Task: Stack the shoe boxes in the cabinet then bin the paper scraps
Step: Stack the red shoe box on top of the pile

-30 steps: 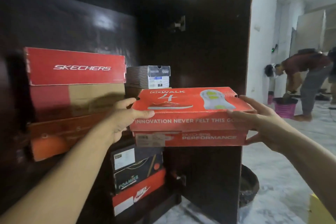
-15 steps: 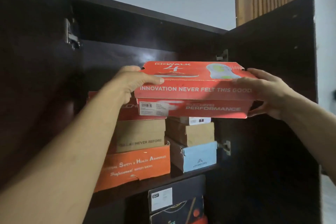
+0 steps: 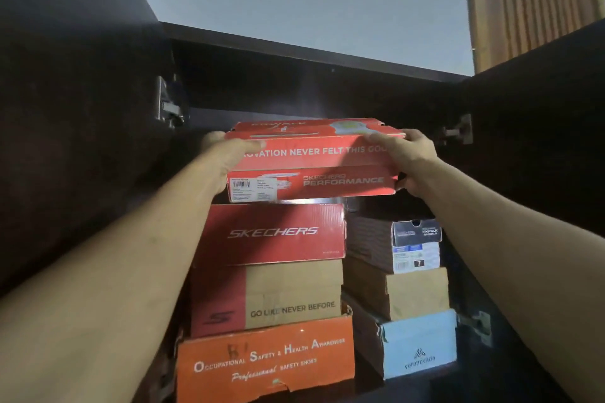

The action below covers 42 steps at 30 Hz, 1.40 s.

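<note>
I hold a red Skechers Performance shoe box (image 3: 314,167) level, high inside the dark cabinet (image 3: 294,82). My left hand (image 3: 226,154) grips its left end and my right hand (image 3: 406,157) grips its right end. The box hovers just above the left stack, whose top is a red Skechers box (image 3: 271,234). Under that sit a tan and red box (image 3: 278,298) and an orange safety shoes box (image 3: 265,360). The right stack holds a grey box (image 3: 393,245), a plain brown box (image 3: 409,291) and a light blue box (image 3: 415,343).
Both cabinet doors stand open, the left door (image 3: 75,141) and the right door (image 3: 540,141), with metal hinges (image 3: 168,103) on the sides. The cabinet top panel (image 3: 311,52) is close above the held box. A wooden slatted panel (image 3: 530,0) rises behind on the right.
I have raised the red box from waist level up to the top of the left stack and moved it deeper into the cabinet. The view has tilted upward.
</note>
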### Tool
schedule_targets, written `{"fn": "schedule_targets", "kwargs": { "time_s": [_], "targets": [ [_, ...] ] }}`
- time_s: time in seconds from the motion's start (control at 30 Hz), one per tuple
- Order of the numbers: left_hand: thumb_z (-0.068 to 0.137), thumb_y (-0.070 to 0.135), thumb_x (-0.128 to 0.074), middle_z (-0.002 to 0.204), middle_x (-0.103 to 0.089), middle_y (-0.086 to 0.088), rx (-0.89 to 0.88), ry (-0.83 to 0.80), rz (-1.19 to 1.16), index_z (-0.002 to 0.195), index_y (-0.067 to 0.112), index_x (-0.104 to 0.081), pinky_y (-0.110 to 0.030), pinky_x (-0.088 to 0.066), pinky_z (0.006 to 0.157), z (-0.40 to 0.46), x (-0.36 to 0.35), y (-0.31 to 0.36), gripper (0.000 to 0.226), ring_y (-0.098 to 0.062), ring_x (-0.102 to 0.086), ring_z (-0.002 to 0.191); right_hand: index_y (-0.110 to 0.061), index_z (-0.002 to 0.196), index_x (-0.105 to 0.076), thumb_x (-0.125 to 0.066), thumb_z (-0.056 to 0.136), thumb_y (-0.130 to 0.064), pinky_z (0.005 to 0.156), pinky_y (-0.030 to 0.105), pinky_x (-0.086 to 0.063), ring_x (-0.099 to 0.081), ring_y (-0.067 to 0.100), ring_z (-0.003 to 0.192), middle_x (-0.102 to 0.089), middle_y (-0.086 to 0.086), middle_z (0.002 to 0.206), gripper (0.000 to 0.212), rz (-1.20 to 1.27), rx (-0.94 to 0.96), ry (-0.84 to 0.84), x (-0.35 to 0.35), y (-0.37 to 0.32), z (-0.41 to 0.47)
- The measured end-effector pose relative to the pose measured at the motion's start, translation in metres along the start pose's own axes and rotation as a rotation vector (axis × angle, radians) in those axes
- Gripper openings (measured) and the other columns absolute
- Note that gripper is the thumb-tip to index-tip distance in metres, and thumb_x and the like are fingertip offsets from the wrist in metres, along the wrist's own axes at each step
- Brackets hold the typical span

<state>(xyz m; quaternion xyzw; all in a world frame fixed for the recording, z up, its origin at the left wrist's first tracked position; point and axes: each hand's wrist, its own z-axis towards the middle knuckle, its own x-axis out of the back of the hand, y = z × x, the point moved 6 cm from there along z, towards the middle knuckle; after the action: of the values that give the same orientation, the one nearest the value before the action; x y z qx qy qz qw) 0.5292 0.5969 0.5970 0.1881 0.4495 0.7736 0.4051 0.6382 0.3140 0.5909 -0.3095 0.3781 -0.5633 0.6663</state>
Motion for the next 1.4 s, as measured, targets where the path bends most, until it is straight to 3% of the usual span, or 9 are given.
{"fn": "schedule_targets", "kwargs": {
  "time_s": [0.13,0.3,0.5,0.67,0.8,0.97,1.07,1.2,1.4],
  "targets": [
    [0.077,-0.004,-0.072,0.098,-0.069,-0.007,-0.037,0.043,-0.011,0.119,0.014,-0.055,-0.023,-0.050,0.044,0.019,0.014,-0.013,0.049,-0.019,-0.068,0.072,-0.019,0.121,-0.058,-0.089,0.066,-0.032,0.046,0.033,-0.054,-0.072,0.021,0.072,-0.071,0.005,0.098,0.065,0.074,-0.051,-0.025,-0.031,0.023,0.029],
    [0.076,-0.017,-0.062,0.102,-0.068,-0.006,-0.057,0.035,0.054,0.117,0.019,-0.055,-0.030,-0.050,0.058,0.035,0.030,-0.028,0.056,-0.020,-0.065,0.082,-0.016,0.112,-0.063,-0.085,0.072,-0.031,0.038,0.028,-0.050,-0.069,0.020,0.068,-0.070,0.005,0.094,0.049,0.099,-0.072,-0.053,-0.064,0.048,0.049],
    [0.059,-0.010,-0.071,0.134,-0.051,-0.002,-0.036,0.063,0.184,0.151,0.032,-0.020,-0.044,-0.050,0.099,0.044,0.040,-0.048,0.113,-0.024,-0.053,0.119,-0.017,0.104,-0.067,-0.089,0.063,-0.041,0.054,0.041,-0.059,-0.073,0.025,0.076,-0.073,0.006,0.097,0.052,0.050,-0.060,-0.048,-0.089,0.075,0.067],
    [0.066,-0.012,-0.070,0.113,-0.062,-0.006,-0.039,0.086,0.229,0.120,0.014,-0.045,-0.036,-0.049,0.094,0.045,0.041,-0.052,0.065,-0.024,-0.059,0.108,-0.017,0.091,-0.062,-0.087,0.051,-0.049,0.069,0.052,-0.061,-0.073,0.029,0.077,-0.073,0.009,0.095,0.057,-0.076,-0.022,-0.059,-0.092,0.090,0.084],
    [0.055,0.000,-0.074,0.111,-0.065,-0.007,-0.031,0.069,0.233,0.115,0.015,-0.048,-0.046,-0.051,0.096,0.050,0.040,-0.058,0.067,-0.027,-0.063,0.104,-0.013,0.100,-0.067,-0.083,0.024,-0.058,0.074,0.043,-0.062,-0.073,0.025,0.077,-0.073,0.007,0.094,0.090,-0.170,-0.030,-0.083,-0.096,0.096,0.085],
    [0.038,0.034,-0.081,0.155,-0.029,-0.009,-0.079,0.175,0.545,0.149,0.025,-0.016,-0.047,-0.031,0.114,0.046,0.034,-0.053,0.128,-0.033,-0.031,0.140,-0.009,0.115,-0.062,-0.085,0.060,-0.043,0.080,0.037,-0.059,-0.070,0.019,0.087,-0.070,0.003,0.106,0.068,-0.313,-0.002,-0.098,-0.085,0.079,0.060],
    [0.072,0.019,-0.075,0.162,-0.011,-0.007,-0.337,0.214,0.796,0.153,0.020,-0.018,-0.043,-0.014,0.121,0.013,0.001,-0.035,0.099,-0.032,-0.010,0.147,-0.008,0.134,-0.046,-0.078,0.079,-0.035,0.078,0.033,-0.049,-0.056,0.018,0.097,-0.057,0.004,0.114,0.069,-0.466,0.010,-0.068,-0.058,0.066,0.042],
    [0.075,0.013,-0.068,0.137,-0.051,-0.012,-0.430,-0.040,0.764,0.131,0.013,-0.054,-0.044,-0.035,0.110,-0.022,-0.067,-0.042,0.057,-0.031,-0.042,0.129,-0.011,0.142,-0.042,-0.076,0.081,-0.034,0.079,0.039,-0.055,-0.060,0.025,0.108,-0.059,0.011,0.126,0.074,-0.606,0.000,-0.072,-0.008,0.052,0.016],
    [0.077,0.017,-0.073,0.124,-0.064,-0.010,-0.402,-0.554,0.752,0.122,0.011,-0.064,-0.035,-0.048,0.098,-0.085,-0.179,-0.063,0.046,-0.028,-0.061,0.113,-0.005,0.128,-0.056,-0.073,0.085,-0.030,0.076,0.043,-0.061,-0.070,0.023,0.087,-0.067,0.007,0.101,0.052,-0.874,-0.135,-0.106,0.094,0.042,-0.048]
  ]
}}
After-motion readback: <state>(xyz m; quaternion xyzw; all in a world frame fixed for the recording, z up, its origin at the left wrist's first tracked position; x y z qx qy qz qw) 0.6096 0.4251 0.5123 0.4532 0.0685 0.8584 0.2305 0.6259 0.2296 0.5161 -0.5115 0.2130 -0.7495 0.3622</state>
